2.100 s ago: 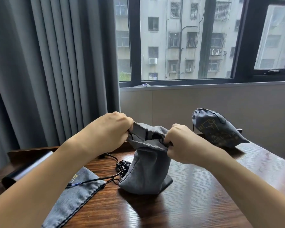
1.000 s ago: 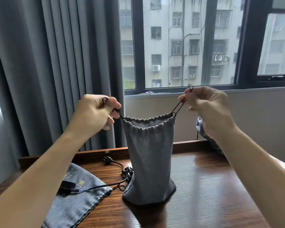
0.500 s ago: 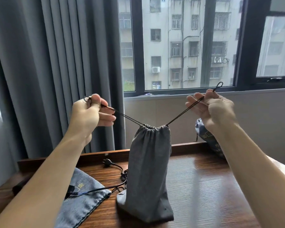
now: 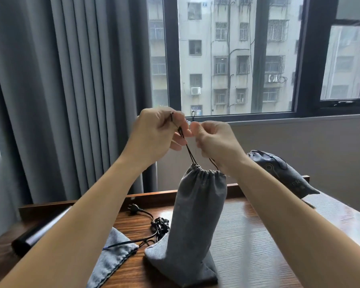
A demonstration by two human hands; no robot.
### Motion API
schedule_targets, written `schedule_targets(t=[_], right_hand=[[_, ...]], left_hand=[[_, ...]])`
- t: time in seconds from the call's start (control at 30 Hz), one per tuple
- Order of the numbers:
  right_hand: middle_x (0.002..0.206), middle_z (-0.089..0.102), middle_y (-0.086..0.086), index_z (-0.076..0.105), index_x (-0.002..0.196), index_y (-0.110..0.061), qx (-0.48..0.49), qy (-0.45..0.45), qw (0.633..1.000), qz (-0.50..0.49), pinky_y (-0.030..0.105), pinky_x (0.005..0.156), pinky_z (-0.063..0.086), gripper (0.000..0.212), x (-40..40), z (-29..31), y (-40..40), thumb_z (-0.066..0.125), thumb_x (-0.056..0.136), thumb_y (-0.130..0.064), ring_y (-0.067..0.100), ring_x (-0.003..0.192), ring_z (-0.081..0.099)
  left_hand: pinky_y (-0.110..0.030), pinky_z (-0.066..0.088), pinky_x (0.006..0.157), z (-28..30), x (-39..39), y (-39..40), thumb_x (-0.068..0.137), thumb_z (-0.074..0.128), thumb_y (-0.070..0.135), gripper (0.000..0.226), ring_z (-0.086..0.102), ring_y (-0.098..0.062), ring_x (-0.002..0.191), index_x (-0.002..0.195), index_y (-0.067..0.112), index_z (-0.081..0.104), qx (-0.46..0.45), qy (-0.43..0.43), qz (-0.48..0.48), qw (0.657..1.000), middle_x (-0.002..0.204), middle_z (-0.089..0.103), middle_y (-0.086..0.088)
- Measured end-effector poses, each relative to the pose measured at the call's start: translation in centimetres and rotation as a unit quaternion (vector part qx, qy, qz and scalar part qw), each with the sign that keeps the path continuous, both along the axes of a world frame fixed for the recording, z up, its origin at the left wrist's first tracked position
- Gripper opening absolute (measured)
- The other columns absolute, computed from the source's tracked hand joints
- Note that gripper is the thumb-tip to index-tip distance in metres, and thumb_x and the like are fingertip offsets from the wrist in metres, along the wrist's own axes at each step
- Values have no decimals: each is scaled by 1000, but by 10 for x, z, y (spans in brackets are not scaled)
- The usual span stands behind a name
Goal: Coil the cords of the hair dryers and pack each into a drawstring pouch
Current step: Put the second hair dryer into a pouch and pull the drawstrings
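1. The grey drawstring pouch (image 4: 197, 213) is standing upright at the lower middle of the frame, its base resting on the wooden desk (image 4: 258, 235) and its mouth already gathered shut.
2. Two black drawstrings (image 4: 190, 153) are running up from that puckered mouth to the hands, which are meeting just above it in the middle of the frame.
3. The left hand (image 4: 156, 136) is pinching one string between thumb and curled fingers; the right hand (image 4: 216, 142) is curled around the other string, fingertips nearly touching the left's. Looks to me like a knot is getting tied.
4. Behind the right forearm, at the right of the frame, a second packed pouch (image 4: 283, 173) is lying on the desk.
5. At the lower left an empty flat pouch (image 4: 112, 256) is waiting, with a loose black cord (image 4: 160, 225) and its plug (image 4: 134, 208) trailing beside the standing pouch, and what's probably a dark dryer body (image 4: 35, 235) is poking out from under the left arm.
6. What could go sideways, imo: the pouch is tall and is only being steadied by the strings, so a lopsided tug could tip it onto that uncoiled cord. Also, thin strings slip easily, so the knot may come out loose and the mouth could reopen.
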State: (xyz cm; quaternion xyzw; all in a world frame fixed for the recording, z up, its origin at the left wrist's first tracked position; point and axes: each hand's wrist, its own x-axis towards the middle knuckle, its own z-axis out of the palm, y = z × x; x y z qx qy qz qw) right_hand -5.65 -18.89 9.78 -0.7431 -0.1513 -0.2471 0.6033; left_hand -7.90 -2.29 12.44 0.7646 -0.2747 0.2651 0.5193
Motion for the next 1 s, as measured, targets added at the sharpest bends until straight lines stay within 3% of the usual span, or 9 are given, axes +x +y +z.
schedule_targets(t=[0.13,0.3,0.4,0.53,0.63,0.7,0.8,0.93,1.0], right_hand=[[53,38,-9,66,70,-7,-134,-12,988,71,18,50,29,36,-8,5,4,46,100,-4,6,50,35],[46,51,-22,76,111,-4,-211,-8,968,133,10,53,36,50,-29,12,1,52,68,-15,-2,48,49],[57,58,-31,76,115,-10,-305,-47,946,104,7,59,39,31,-41,11,4,55,94,-14,-9,62,58],[101,69,5,75,107,-3,-420,-158,893,-14,33,89,44,38,-27,3,8,40,110,-20,21,100,63],[86,67,-6,71,92,-14,-364,-156,918,8,34,78,46,41,-14,-3,3,38,110,-28,11,80,59],[71,58,-9,68,84,-10,-299,-116,946,47,30,63,40,45,-8,-5,2,38,108,-31,6,62,48],[73,63,16,71,98,4,-263,-54,960,79,33,60,36,50,-4,-3,3,37,108,-32,15,64,47],[86,75,17,74,109,2,-272,-40,959,67,23,57,40,47,-4,-1,3,36,113,-25,1,56,52],[83,74,17,71,107,7,-277,-41,958,60,36,65,51,48,-2,-1,4,35,112,-25,9,63,60]], left_hand=[[-36,62,58,9,-5,2,101,54,-3,42,75,-25,64,75,21,76,54,-59,25,996,73,75,1],[-16,56,83,17,-16,7,102,61,10,39,70,0,87,79,40,71,88,-149,45,984,85,72,23],[-8,51,77,18,-20,9,103,60,12,29,70,0,88,85,29,76,86,-153,37,984,90,75,15],[-14,55,64,6,-21,10,102,61,8,23,72,-4,83,98,24,76,7,-108,-15,994,94,75,9],[-39,64,61,-15,-15,14,101,65,17,29,71,-19,83,129,25,67,21,22,-28,999,100,72,0],[-50,64,64,-30,-9,15,101,67,24,18,70,-22,79,118,22,70,104,85,7,991,88,71,-1],[-48,65,64,-42,-4,14,96,73,35,18,76,-25,79,96,18,74,76,118,47,989,81,77,-5],[-44,66,67,-47,-3,6,90,82,25,28,77,-25,74,111,15,67,-9,153,24,988,77,78,-10],[-43,66,67,-48,-2,0,89,81,9,36,77,-27,75,122,8,65,-52,166,-4,985,84,78,-19]])
